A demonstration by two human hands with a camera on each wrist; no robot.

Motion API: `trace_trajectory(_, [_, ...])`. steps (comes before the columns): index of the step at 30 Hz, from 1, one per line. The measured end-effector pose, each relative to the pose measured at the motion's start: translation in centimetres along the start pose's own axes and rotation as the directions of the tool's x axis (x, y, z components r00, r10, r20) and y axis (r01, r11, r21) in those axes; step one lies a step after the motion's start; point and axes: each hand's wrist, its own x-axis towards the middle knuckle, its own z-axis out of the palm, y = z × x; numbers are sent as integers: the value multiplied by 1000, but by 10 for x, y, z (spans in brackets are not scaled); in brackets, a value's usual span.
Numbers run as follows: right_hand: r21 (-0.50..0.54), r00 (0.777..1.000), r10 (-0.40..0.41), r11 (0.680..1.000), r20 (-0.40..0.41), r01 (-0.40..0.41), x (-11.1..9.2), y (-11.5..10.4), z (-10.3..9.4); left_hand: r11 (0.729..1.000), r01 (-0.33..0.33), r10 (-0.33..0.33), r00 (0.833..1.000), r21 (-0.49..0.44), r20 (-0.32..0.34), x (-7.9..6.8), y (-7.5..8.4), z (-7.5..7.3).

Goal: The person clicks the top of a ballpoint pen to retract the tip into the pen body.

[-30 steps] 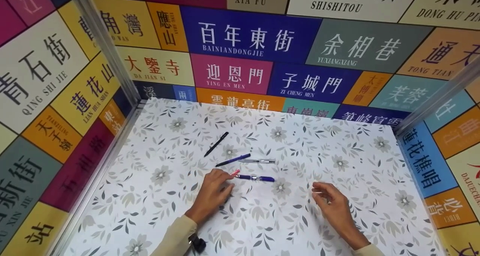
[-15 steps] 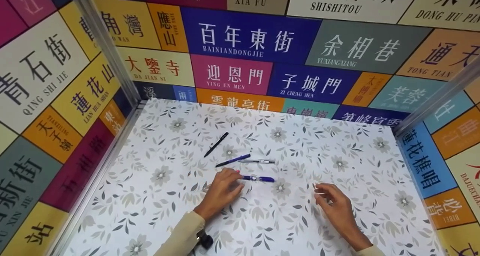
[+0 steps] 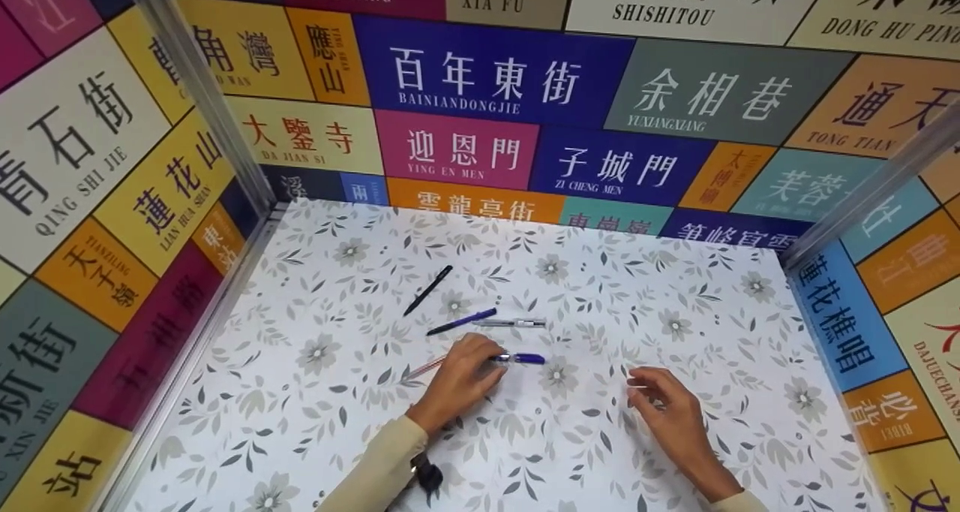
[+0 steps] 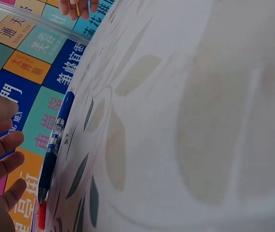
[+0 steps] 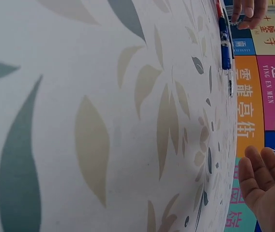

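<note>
My left hand (image 3: 463, 377) hovers palm down at the middle of the table, its fingers loosely bent. Below its fingers is a blue pen (image 3: 526, 359), partly covered by them in the head view. The left wrist view shows a gap between the fingers and that pen (image 4: 55, 135), with nothing held. A slim red pen (image 3: 425, 367) pokes out left of the hand; the rest is hidden beneath it. To the right, my right hand (image 3: 670, 407) is held with fingers relaxed and bent, holding nothing.
Beyond the left hand lie a black pen (image 3: 427, 290), a purple-and-black pen (image 3: 461, 322) and a clear pen (image 3: 514, 323), the last two end to end. The table (image 3: 360, 452) has a floral cover and is walled by colourful panels (image 3: 495, 65).
My left hand has moved to the right, from the red pen to over the blue pen, uncovering the red pen's left part. The right hand has barely moved.
</note>
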Motion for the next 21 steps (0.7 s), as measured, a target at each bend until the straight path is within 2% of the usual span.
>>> trace_trajectory(8, [9, 1000, -19, 1000, -9, 19, -1, -3, -2, 1000, -3, 3, 1000, -4, 12, 6, 1, 10])
trace_trajectory(17, [12, 1000, -14, 1000, 1, 14, -1, -3, -2, 1000, 18, -19, 998, 24, 64, 12, -2, 16])
trace_trajectory(21, [8, 999, -35, 999, 3, 35, -2, -3, -1, 1000, -11, 10, 999, 20, 46, 16, -5, 19])
